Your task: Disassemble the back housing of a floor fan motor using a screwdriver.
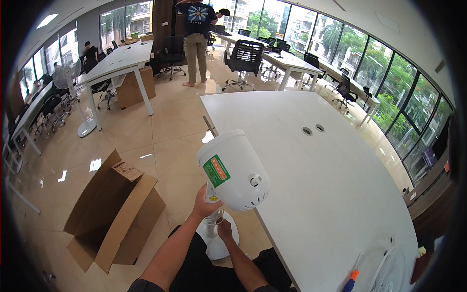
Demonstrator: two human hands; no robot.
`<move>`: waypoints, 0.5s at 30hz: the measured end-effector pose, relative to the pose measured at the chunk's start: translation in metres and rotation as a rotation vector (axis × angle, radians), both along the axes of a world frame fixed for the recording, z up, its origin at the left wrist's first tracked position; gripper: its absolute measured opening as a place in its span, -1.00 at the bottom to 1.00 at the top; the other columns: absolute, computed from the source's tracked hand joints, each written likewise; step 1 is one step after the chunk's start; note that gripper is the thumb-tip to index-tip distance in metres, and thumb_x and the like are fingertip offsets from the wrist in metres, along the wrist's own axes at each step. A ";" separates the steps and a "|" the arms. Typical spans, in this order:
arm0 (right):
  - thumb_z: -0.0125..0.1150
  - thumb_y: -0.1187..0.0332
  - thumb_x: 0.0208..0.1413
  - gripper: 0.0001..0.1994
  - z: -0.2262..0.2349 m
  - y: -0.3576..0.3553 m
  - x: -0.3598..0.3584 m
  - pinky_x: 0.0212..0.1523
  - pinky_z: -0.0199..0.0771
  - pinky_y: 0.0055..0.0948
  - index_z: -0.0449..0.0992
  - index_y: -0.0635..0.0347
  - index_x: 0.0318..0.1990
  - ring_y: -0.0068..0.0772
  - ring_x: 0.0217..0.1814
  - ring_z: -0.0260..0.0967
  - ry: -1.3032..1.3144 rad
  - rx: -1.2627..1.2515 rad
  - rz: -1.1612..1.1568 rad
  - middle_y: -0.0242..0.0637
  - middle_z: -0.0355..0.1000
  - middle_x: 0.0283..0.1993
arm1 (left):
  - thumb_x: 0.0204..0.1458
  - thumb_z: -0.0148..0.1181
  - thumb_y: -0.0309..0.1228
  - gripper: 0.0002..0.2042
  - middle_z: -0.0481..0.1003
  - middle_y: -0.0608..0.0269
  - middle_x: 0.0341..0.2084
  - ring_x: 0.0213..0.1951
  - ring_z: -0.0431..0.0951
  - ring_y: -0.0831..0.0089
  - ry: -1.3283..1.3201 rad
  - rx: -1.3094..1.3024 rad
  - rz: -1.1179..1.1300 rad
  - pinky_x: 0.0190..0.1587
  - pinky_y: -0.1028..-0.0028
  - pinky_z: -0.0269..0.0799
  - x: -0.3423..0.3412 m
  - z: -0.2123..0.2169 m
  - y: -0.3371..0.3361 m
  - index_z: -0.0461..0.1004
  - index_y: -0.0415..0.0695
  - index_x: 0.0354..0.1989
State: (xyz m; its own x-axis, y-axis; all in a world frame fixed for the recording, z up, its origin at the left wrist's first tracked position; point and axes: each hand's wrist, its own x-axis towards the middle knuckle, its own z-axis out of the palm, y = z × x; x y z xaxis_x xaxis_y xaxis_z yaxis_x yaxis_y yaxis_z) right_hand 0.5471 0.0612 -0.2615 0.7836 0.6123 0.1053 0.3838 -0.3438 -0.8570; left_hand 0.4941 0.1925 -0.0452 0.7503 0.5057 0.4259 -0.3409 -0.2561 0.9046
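Gripping the fan [233,168] at neck and pole, left hand [205,204] and right hand [224,230] sit between box [141,219] and table edge [268,231]; floor [180,141] stretches ahead.

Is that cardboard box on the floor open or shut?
Open: the cardboard box has its flaps spread, and its inside shows.

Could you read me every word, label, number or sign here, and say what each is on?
I won't copy wording, but here's where it stands.
Green label on the white fan: orange strip of stars; small lettering unreadable.
Yellow sticker on the fan, by the left hand: too small to read.
Flap print on the carton: too small to read.
Navy shirt: one word under a flower.
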 end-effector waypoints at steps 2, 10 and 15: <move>-0.16 0.07 0.43 -0.57 0.016 0.001 -0.008 -0.20 0.50 -0.02 0.47 0.31 -0.14 0.17 -0.19 0.56 0.277 -0.018 0.054 0.06 0.55 -0.31 | -0.20 0.46 -0.43 -0.44 0.59 0.12 -0.10 -0.05 0.62 0.27 0.043 0.000 0.016 0.05 0.30 0.49 -0.006 -0.010 0.009 0.49 -0.18 0.08; -0.15 0.16 0.45 -0.64 0.015 -0.001 -0.010 -0.16 0.51 -0.03 0.45 0.30 -0.06 0.19 -0.13 0.56 0.117 0.064 0.064 0.09 0.56 -0.25 | -0.21 0.46 -0.40 -0.43 0.57 0.09 -0.12 -0.05 0.61 0.22 0.045 -0.017 0.023 0.05 0.29 0.48 -0.003 -0.012 0.009 0.49 -0.17 0.08; -0.16 0.27 0.45 -0.71 0.002 -0.005 0.000 -0.12 0.50 0.08 0.43 0.31 -0.01 0.34 -0.06 0.52 -0.006 0.098 0.111 0.18 0.56 -0.19 | -0.23 0.46 -0.40 -0.44 0.56 0.08 -0.12 -0.07 0.59 0.22 0.025 0.011 -0.020 0.06 0.30 0.46 0.003 -0.020 0.012 0.48 -0.17 0.06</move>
State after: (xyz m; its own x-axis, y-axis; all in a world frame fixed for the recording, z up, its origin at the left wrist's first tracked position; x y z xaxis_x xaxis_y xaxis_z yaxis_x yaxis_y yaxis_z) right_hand 0.5468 0.0566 -0.2590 0.7108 0.6816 0.1735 0.4202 -0.2138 -0.8819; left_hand 0.4976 0.2046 -0.0649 0.7708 0.4858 0.4121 -0.3230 -0.2594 0.9101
